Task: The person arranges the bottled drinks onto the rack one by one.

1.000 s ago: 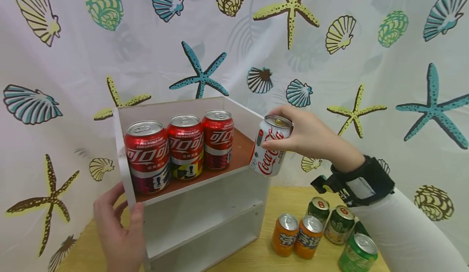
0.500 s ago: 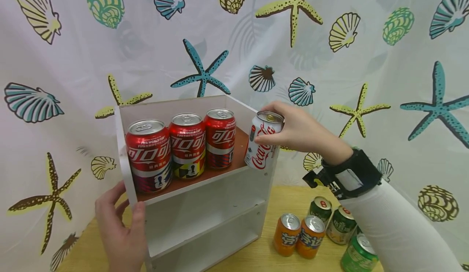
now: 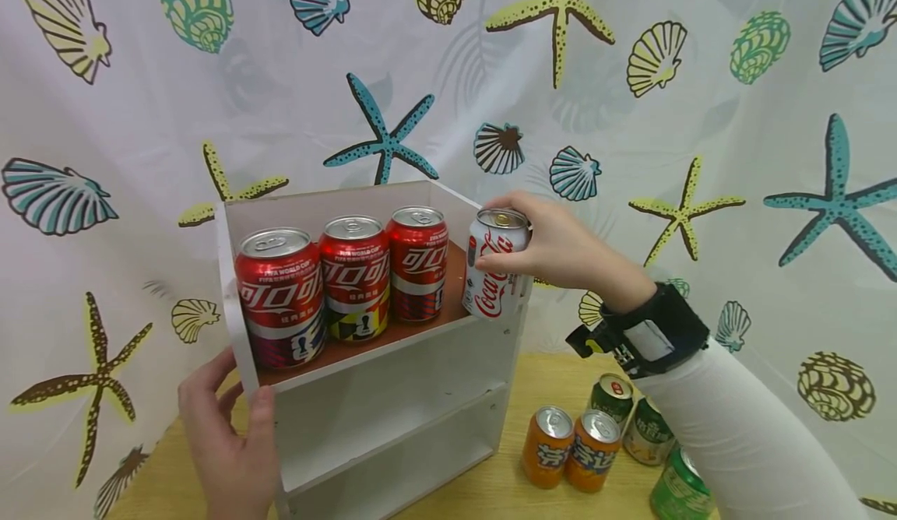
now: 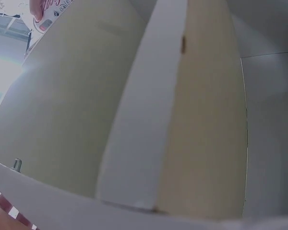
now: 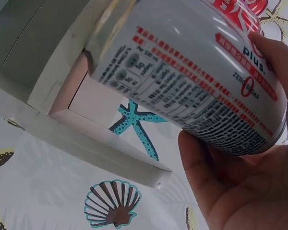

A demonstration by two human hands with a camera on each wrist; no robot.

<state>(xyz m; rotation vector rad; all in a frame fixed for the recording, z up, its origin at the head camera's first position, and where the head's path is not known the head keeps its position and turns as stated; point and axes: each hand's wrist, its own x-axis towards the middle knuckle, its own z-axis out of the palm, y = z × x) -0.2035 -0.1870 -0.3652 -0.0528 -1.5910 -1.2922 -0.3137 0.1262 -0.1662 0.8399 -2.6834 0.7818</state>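
Head view: we see the right hand (image 3: 561, 244) pinching a white can (image 3: 493, 288) between thumb and fingers, slightly tilted, at the right end of the white shelf (image 3: 392, 395), apart from three upright red cans (image 3: 355, 279), while the left hand (image 3: 231, 434) grips the side panel (image 3: 241, 341). Left wrist view: shelf boards (image 4: 144, 110) fill most of it, part of the can at upper left. Right wrist view: we note the can's base beside a shelf edge (image 5: 60, 67), contact unclear.
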